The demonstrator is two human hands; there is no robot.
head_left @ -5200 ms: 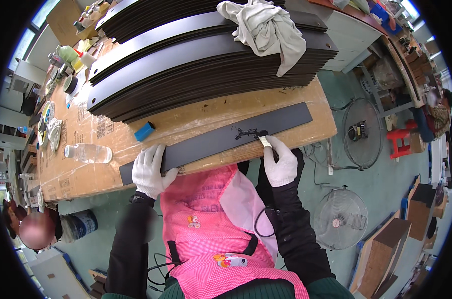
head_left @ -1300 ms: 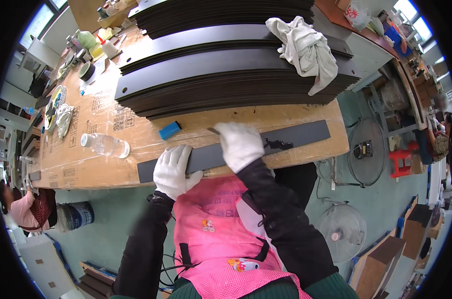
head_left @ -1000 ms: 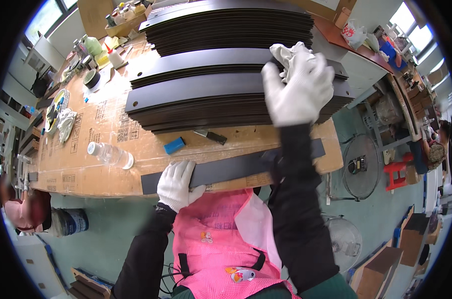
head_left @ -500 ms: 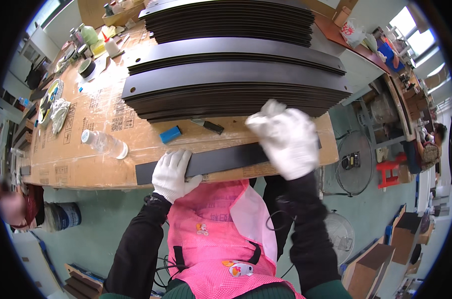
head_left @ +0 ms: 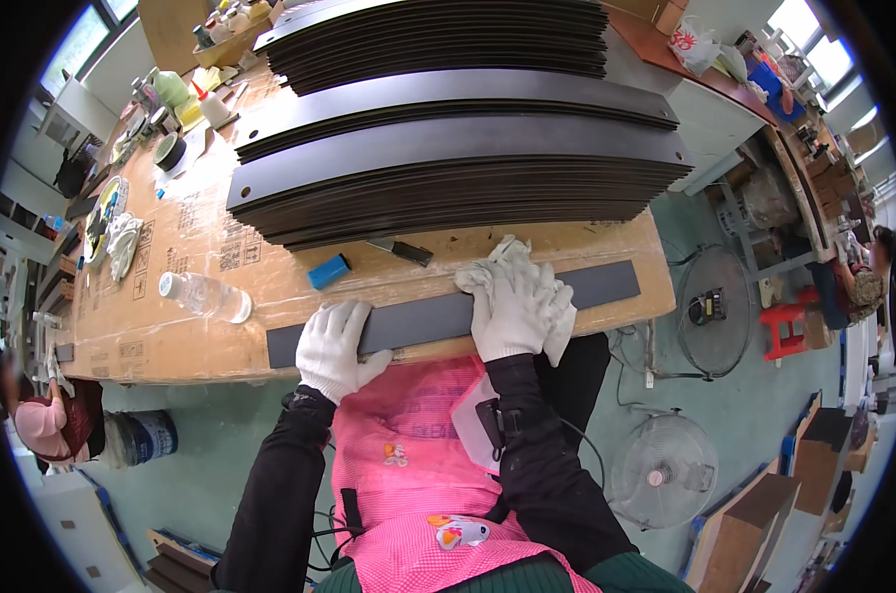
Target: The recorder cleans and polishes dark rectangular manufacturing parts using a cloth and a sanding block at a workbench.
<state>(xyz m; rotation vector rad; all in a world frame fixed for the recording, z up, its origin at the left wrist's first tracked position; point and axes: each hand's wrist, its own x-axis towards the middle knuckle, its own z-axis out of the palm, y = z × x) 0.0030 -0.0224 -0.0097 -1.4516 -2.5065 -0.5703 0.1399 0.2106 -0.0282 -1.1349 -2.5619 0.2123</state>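
Note:
A long, flat, dark grey strip point(head_left: 418, 323) lies along the near edge of the cardboard-covered table. My left hand point(head_left: 335, 348), in a white glove, holds it down near its left end, fingers across the top and thumb apart at the near edge. Also white-gloved, my right hand point(head_left: 515, 311) presses a crumpled white cloth point(head_left: 504, 259) onto the strip right of its middle; part of the cloth hides under the fingers. Just beyond the strip are a blue block point(head_left: 329, 271) and a knife with a dark handle point(head_left: 411, 253).
Tall stacks of similar dark strips point(head_left: 458, 148) fill the table's far side. A clear plastic bottle point(head_left: 206, 297) lies at the left, with a tape roll point(head_left: 170, 151) and a glue bottle point(head_left: 213, 107) farther back. Floor fans point(head_left: 665, 469) stand at the right.
My right hand has moved left and nearer along the strip with the cloth, uncovering the strip's right end. The left hand stays in place on the strip.

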